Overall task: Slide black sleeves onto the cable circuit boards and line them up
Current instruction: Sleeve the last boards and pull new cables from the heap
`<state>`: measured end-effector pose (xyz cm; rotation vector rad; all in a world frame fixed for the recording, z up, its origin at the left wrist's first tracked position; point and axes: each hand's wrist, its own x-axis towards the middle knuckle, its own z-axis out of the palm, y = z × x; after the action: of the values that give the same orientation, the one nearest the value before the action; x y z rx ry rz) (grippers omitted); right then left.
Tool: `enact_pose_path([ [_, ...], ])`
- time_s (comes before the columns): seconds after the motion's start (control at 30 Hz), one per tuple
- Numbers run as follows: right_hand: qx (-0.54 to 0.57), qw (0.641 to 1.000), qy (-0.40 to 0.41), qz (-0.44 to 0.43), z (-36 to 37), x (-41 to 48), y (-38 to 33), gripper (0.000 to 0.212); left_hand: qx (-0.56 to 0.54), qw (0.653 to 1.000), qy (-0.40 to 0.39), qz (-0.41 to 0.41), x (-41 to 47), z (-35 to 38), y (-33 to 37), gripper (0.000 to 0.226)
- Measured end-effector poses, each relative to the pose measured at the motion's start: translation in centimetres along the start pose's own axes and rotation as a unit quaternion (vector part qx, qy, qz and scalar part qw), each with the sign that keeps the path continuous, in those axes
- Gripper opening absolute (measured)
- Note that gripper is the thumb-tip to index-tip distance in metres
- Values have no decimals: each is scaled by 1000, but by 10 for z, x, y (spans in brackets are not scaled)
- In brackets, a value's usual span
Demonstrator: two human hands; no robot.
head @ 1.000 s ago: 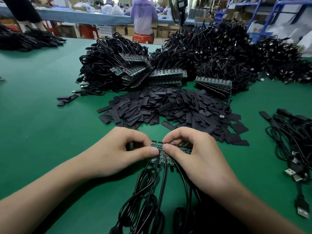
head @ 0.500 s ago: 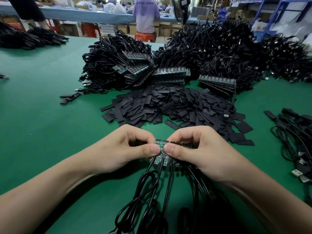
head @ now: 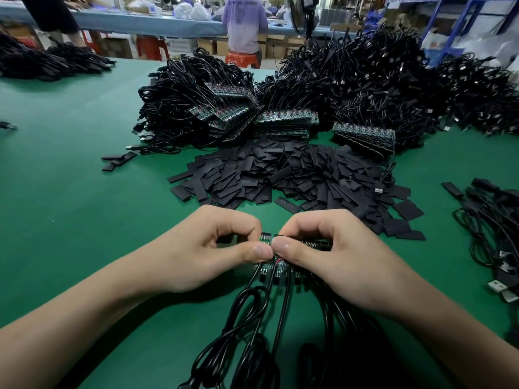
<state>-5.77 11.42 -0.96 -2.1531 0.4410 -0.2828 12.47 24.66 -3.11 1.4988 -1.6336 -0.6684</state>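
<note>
A row of small green circuit boards (head: 266, 239) lies side by side on the green table, their black cables (head: 252, 310) trailing toward me. My left hand (head: 202, 248) pinches the left end of the row between thumb and curled fingers. My right hand (head: 331, 254) pinches the boards beside it, covering most of the row; the two thumb tips nearly touch. Beyond my hands spreads a heap of flat black sleeves (head: 295, 175). No sleeve shows on the boards I hold.
Big piles of black cables with stacked boards (head: 286, 122) fill the far middle and right. Loose cables with USB plugs (head: 497, 248) lie at the right edge. A few stray sleeves (head: 118, 160) sit at left. People stand at a far bench (head: 244, 23).
Both hands keep their pinch on the row of boards; my thumbs have drawn closer together, and the hands have crept slightly away from me.
</note>
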Motion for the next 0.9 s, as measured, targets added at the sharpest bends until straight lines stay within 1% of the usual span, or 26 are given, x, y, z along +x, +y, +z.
enact_pose_path([
  [0.07,4,1000,-21,-19,-2,1,-1,19,-38,999,-12,-11,0,1,0,39],
  [0.2,102,993,-47,-39,-2,2,0,20,-116,993,-29,-15,0,4,1,32],
  [0.3,162,984,-60,-49,-1,2,2,19,-172,984,-41,-7,1,3,3,36],
  [0.37,159,986,-48,-32,0,3,4,19,-195,980,-31,-13,0,-1,2,42],
  [0.4,130,991,-36,-17,1,3,6,20,-192,981,-12,-15,0,-2,1,44],
  [0.5,-22,1000,12,11,9,4,10,21,-154,983,100,-27,2,-3,-3,40],
  [0.57,-83,995,47,-10,16,3,8,32,-124,978,163,-41,4,0,-6,37],
  [0.6,-81,995,59,-20,18,3,6,36,-99,979,174,-40,4,2,-7,36],
  [0.63,-67,995,66,-25,19,3,6,35,-73,981,177,-35,5,5,-6,35],
  [0.73,-11,997,70,-26,21,4,7,25,-15,982,190,-20,6,11,-4,34],
  [0.83,46,996,71,-27,20,5,8,19,-11,966,254,-34,7,5,-7,49],
  [0.87,70,995,68,-28,19,5,7,19,21,959,280,-38,6,0,-11,49],
  [0.9,98,993,62,-31,17,4,7,21,80,950,299,-43,5,-6,-16,43],
])
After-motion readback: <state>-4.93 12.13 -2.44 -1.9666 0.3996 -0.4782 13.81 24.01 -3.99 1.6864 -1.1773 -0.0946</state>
